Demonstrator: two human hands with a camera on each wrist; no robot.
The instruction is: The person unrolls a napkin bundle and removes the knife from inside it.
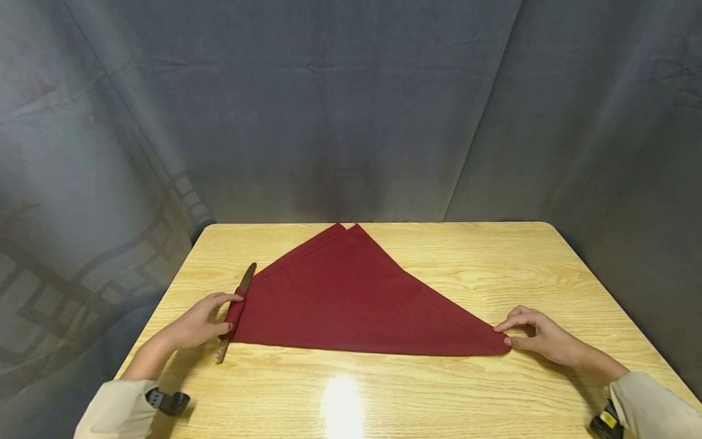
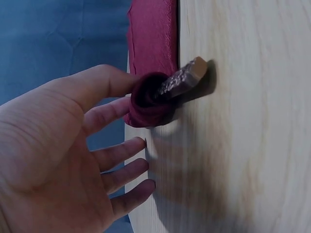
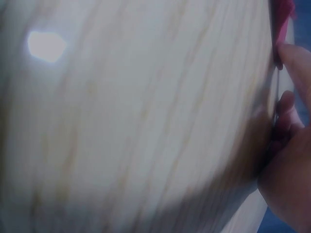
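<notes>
Left hand [image 1: 194,326] rolling napkin [image 1: 351,299] corner around knife [image 1: 234,311], fingers curled on it; right hand [image 1: 540,335] pinching opposite napkin tip on tabletop [image 1: 439,396].

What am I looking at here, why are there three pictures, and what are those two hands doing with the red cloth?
No machine here: a person works with two bare hands and wears three cameras. The wide picture comes from a camera on the head, looking down at a wooden table. The other two come from cameras strapped to the wrists, so each shows its own hand very close.

On the table lies a dark red napkin, folded into a triangle. At its left corner a table knife is rolled into the cloth; the blade sticks out at the far end, the patterned handle at the near end.

The left hand holds that rolled corner, thumb and fingers round it. The right hand pinches the napkin's right tip. The right wrist picture is blurred and shows mostly tabletop.
</notes>
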